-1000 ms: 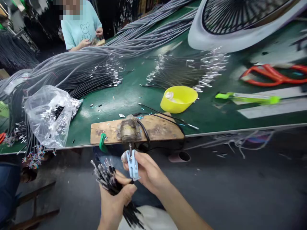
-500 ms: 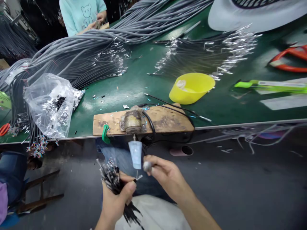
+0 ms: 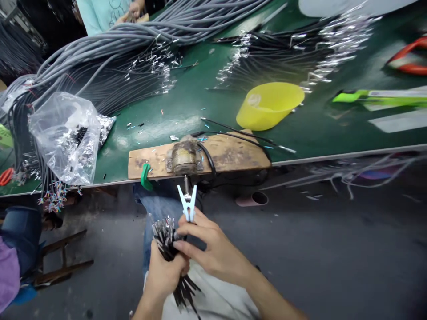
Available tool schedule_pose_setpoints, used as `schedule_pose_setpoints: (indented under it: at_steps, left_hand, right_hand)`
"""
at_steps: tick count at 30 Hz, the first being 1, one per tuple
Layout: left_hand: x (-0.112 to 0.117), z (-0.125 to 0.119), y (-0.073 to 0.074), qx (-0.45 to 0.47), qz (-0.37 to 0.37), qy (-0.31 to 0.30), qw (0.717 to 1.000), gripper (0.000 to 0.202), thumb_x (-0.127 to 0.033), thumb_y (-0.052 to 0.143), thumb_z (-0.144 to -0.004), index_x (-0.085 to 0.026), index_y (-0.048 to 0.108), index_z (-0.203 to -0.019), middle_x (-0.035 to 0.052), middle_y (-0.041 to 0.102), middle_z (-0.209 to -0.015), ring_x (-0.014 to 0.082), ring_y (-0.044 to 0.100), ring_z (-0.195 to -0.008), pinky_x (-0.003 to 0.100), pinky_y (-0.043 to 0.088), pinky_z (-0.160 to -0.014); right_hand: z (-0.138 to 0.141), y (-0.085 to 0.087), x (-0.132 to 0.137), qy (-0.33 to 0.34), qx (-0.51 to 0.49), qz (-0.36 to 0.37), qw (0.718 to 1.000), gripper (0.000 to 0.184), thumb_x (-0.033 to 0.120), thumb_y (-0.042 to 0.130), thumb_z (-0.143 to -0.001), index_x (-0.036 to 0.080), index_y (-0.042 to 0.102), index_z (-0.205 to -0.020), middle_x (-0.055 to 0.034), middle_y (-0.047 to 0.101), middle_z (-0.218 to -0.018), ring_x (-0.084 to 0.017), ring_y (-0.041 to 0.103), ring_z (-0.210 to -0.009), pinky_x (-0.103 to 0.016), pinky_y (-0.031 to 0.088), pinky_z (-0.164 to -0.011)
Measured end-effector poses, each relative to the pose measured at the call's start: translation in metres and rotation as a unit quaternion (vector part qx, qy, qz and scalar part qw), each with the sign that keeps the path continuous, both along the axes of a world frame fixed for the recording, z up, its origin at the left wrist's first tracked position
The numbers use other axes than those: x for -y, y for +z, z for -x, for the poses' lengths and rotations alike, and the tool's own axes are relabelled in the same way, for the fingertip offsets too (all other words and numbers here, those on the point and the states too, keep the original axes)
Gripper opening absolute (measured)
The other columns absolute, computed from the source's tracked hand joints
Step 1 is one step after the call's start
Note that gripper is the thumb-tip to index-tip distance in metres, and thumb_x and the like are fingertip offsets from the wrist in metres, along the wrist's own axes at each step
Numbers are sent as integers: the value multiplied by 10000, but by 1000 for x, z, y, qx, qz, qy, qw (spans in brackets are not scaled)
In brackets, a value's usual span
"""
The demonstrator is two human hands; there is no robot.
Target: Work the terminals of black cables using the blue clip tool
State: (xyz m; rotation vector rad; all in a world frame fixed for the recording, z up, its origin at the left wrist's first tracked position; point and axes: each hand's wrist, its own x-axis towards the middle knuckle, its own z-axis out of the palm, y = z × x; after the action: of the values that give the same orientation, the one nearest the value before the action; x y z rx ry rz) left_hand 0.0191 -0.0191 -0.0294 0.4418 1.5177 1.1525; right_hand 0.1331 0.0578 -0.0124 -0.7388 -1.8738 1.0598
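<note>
My left hand [image 3: 167,273] is closed around a bundle of black cables [image 3: 188,291], their silvery stripped ends [image 3: 163,229] pointing up and away from me. Over the top of the bundle curls my right hand [image 3: 213,249], thumb and fingertips together against the cable ends. Something greyish shows between those fingertips, too hidden to name. Just beyond the right fingers, a light blue clothes peg [image 3: 188,204] is fixed on the metal shaft of a small motor [image 3: 185,155]. The motor sits on a wooden board [image 3: 230,153] at the table edge.
A yellow cup [image 3: 267,109] lies tilted on the green table [image 3: 147,120]. Left of the board is a clear plastic bag [image 3: 66,138]; behind run thick grey cables [image 3: 133,33]. A green clip [image 3: 146,175] grips the board. A co-worker's hand [image 3: 135,10] shows at the far side.
My right hand has moved left onto the cable ends; before, it held a rounded grey object beside the peg. The peg, blurred earlier, now shows its two legs. The camera view has tilted slightly down.
</note>
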Motion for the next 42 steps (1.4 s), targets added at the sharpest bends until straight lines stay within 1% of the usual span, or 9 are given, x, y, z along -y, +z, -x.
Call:
schedule_pose_setpoints:
  at_steps: [2, 9, 11, 14, 17, 22, 26, 31, 42]
  left_hand:
    - [-1, 1, -1, 2, -12, -11, 1000, 258, -407, 745, -608, -197, 598, -636, -50, 458, -421, 77, 386, -375, 218, 327, -375]
    - [-5, 2, 4, 77, -43, 6, 996, 320, -434, 744, -632, -172, 561, -650, -52, 448, -425, 57, 376, -368, 209, 313, -403]
    - [-5, -1, 4, 111, -38, 6, 993, 354, -470, 737, -624, -175, 541, -640, -67, 408, -429, 41, 333, -349, 196, 268, -378]
    - [-4, -1, 4, 139, -29, -5, 990, 372, -487, 741, -606, -174, 540, -617, -64, 413, -454, 22, 290, -335, 185, 222, -354]
    - [-6, 2, 5, 152, -14, -8, 988, 385, -488, 743, -605, -172, 523, -619, -37, 490, -532, 3, 257, -328, 183, 187, -339]
    - [-7, 2, 6, 149, -2, -18, 989, 394, -508, 728, -614, -179, 514, -590, -62, 389, -448, 6, 205, -318, 195, 140, -325]
    - [-7, 0, -4, 67, -9, -22, 997, 444, -559, 753, -528, -217, 473, -566, -65, 372, -406, 43, 264, -298, 226, 202, -308]
    - [-11, 6, -16, 43, -5, -53, 998, 472, -627, 702, -542, -236, 438, -536, -76, 333, -335, 77, 305, -268, 254, 286, -289]
    - [-13, -1, -1, -4, -33, 15, 999, 391, -555, 700, -609, -212, 512, -607, -81, 309, -374, 46, 263, -291, 213, 219, -294]
  right_hand:
    - [0, 0, -1, 9, -14, 18, 1000, 175, 104, 515, -811, 187, 528, -658, -9, 553, -672, -150, 487, -663, -278, 412, -626]
    - [8, -15, 11, -158, -126, 39, 979, 160, 82, 523, -788, 186, 528, -667, 3, 491, -630, -149, 443, -629, -307, 376, -645]
    - [10, -20, 13, -104, -193, 143, 965, 143, 168, 543, -807, 181, 572, -668, -11, 512, -652, -151, 463, -628, -300, 382, -617]
    - [12, -25, 13, 11, -273, 348, 897, 248, 361, 574, -806, 169, 604, -651, -10, 506, -647, -133, 464, -585, -273, 387, -555]
    - [9, -26, 10, 34, -295, 423, 856, 307, 470, 602, -762, 166, 640, -732, -15, 536, -657, -129, 475, -589, -260, 407, -556]
    - [2, -14, 4, 8, -221, 294, 930, 176, 342, 650, -747, 171, 642, -703, -33, 570, -676, -146, 516, -620, -256, 428, -555]
    - [6, -10, 11, -84, -185, 227, 952, 214, 248, 577, -796, 180, 549, -596, 3, 501, -577, -125, 471, -521, -237, 382, -466]
    - [13, -15, 25, -200, -125, 34, 971, 143, 64, 513, -783, 195, 567, -764, -12, 542, -675, -148, 509, -637, -271, 423, -592]
    - [6, -19, 13, -101, -155, 136, 973, 79, 231, 572, -815, 187, 598, -756, -30, 556, -701, -154, 520, -656, -267, 434, -596]
